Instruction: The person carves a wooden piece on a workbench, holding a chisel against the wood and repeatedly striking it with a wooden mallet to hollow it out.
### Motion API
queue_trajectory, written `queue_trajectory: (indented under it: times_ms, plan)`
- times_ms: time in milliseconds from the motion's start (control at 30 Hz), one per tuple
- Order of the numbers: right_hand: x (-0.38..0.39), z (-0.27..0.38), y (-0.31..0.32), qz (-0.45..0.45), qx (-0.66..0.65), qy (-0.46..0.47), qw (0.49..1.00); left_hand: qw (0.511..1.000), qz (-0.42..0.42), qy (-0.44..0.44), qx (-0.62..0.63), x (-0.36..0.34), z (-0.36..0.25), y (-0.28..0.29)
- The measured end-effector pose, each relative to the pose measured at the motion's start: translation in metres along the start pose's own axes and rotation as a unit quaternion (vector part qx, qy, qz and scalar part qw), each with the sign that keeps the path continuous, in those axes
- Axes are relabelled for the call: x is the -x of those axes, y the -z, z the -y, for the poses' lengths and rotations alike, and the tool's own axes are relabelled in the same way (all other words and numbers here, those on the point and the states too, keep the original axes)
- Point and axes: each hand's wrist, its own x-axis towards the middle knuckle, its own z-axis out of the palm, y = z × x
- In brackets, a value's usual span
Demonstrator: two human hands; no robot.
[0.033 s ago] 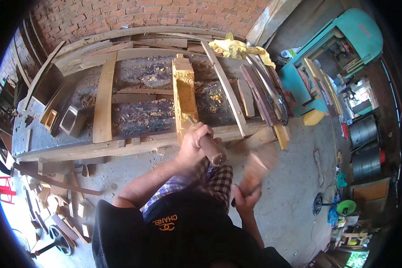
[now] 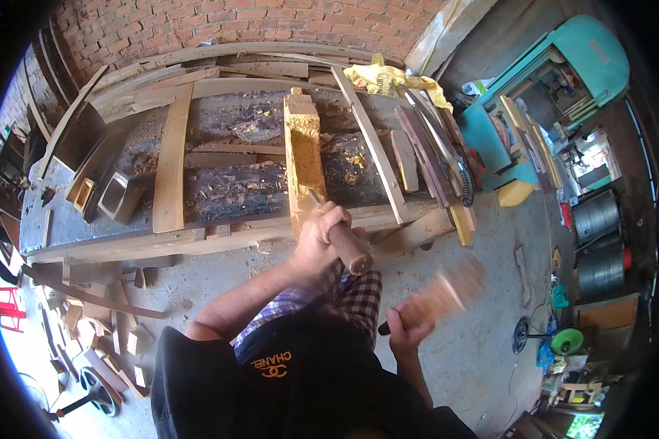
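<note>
A pale yellow wooden block [image 2: 302, 157] lies lengthwise on the dark workbench [image 2: 227, 190], its near end chipped. My left hand [image 2: 328, 238] is wrapped around the wooden handle of a chisel [image 2: 348, 245] whose blade meets the block's near end. My right hand [image 2: 405, 325] grips a wooden mallet [image 2: 450, 287], blurred and raised to the right of the chisel handle, apart from it. Yellow chips lie scattered on the bench around the block.
Loose planks [image 2: 170, 164] and curved slats [image 2: 370, 143] lie across the bench. A yellow cloth [image 2: 388, 77] sits at the back. A brick wall stands behind. A teal machine [image 2: 542, 95] and metal drums [image 2: 600, 245] stand to the right. Wood scraps litter the floor at left.
</note>
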Motion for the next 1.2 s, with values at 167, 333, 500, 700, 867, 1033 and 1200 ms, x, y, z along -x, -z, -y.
queue_trajectory:
  times_ms: [167,333,500,700,867,1033,1200]
  plan:
    - [0.007,-0.004,-0.01,0.119,0.223,0.1,0.962,1.0,0.002,-0.005,-0.012,0.003,0.001,-0.006]
    - [-0.002,0.018,-0.005,0.085,0.072,0.012,0.994,1.0,-0.012,-0.009,-0.001,0.004,0.005,-0.009]
    - [-0.01,0.021,-0.008,0.154,0.007,-0.052,0.987,1.0,-0.02,-0.01,0.004,0.005,0.01,-0.009]
    - [0.004,-0.027,-0.024,-0.012,-0.042,-0.103,0.994,0.998,-0.05,-0.019,0.036,-0.002,0.014,-0.016]
    - [-0.001,-0.026,-0.012,0.036,-0.073,-0.057,0.995,0.997,-0.046,-0.017,0.058,-0.011,0.01,-0.031]
    - [-0.022,0.012,-0.002,0.011,-0.122,-0.036,0.992,0.998,-0.031,0.012,0.044,-0.018,0.0,-0.03]
    - [-0.032,0.018,0.013,0.023,-0.053,0.083,0.995,0.998,-0.017,-0.009,0.052,-0.019,-0.007,-0.027]
